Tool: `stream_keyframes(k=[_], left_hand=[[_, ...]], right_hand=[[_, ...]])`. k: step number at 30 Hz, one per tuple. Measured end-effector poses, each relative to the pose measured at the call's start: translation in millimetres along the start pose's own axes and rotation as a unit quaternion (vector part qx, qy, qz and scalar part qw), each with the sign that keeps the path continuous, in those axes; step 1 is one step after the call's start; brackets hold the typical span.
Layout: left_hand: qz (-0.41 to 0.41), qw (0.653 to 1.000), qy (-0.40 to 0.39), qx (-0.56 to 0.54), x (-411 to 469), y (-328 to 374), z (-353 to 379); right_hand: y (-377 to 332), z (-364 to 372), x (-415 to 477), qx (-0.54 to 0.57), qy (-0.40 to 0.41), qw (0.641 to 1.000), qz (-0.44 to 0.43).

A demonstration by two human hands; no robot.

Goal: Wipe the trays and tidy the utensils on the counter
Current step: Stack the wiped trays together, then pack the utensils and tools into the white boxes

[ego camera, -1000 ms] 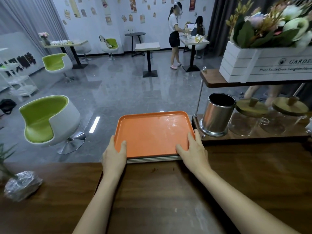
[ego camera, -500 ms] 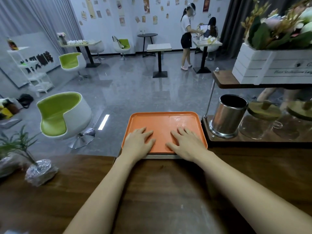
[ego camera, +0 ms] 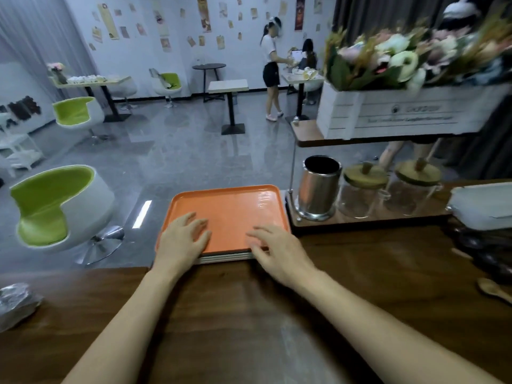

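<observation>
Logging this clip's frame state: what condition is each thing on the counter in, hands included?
Orange tray: top of a stack, nothing but hands on it.
Left hand: open, flat on the tray.
Right hand: open, fingers at the tray's near edge.
Steel canister: upright, no lid.
Glass jars: upright, lids on.
Wooden spoon: lying on the counter.

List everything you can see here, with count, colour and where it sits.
Tray stack: one, orange on top, counter's far edge.
Counter: one, dark wood, foreground.
Metal canister: one, silver, lower shelf right of trays.
Glass jars: two, clear with wooden lids, beside the canister.
Flower box: one, white, upper shelf.
Wooden spoon: one, pale, counter's right edge.
Foil wrap: one, silver, counter's left edge.
Chairs: three, green and white, floor beyond.
Left hand: one, flat on the tray's near left.
Right hand: one, open at the tray's near right corner.
</observation>
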State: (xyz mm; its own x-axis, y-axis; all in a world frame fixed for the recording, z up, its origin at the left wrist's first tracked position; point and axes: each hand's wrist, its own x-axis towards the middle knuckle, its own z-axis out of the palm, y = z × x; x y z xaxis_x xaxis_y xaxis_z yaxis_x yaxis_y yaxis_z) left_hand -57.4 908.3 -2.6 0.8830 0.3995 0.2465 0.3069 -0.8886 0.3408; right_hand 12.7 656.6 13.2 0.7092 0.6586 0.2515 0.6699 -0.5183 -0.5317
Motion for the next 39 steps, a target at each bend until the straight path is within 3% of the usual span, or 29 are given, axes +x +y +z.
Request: stream_keyframes(k=[3,5,9,12,15,22,28,39], left_hand=[[0.063,0.985,0.153,-0.042,-31,27,14],[0.104,0.976,0.172,-0.078,-58,72,30],[0.157,0.97,0.077,-0.17,-102,194,70],[0.126,0.966,-0.013,-0.225,-127,272,103],[0.096,0.961,-0.047,-0.253,-153,330,126],[0.071,0.956,-0.035,-0.282,-215,463,163],[0.066,0.948,-0.055,-0.306,-232,540,186],[0.068,0.948,-0.016,-0.31,-93,643,184]], right_hand=[[24,-23,-81,0.057,0.015,0.998,0.019],[55,-41,-122,0.051,0.017,0.996,0.067],[113,-81,-172,0.02,0.049,0.988,0.146],[141,-117,-202,0.024,0.092,0.98,0.174],[171,-154,-241,0.022,0.118,0.972,0.201],[242,-229,-340,0.039,0.12,0.967,0.223],[289,-279,-365,0.048,0.12,0.966,0.225],[377,-408,-298,-0.02,0.123,0.962,0.243]])
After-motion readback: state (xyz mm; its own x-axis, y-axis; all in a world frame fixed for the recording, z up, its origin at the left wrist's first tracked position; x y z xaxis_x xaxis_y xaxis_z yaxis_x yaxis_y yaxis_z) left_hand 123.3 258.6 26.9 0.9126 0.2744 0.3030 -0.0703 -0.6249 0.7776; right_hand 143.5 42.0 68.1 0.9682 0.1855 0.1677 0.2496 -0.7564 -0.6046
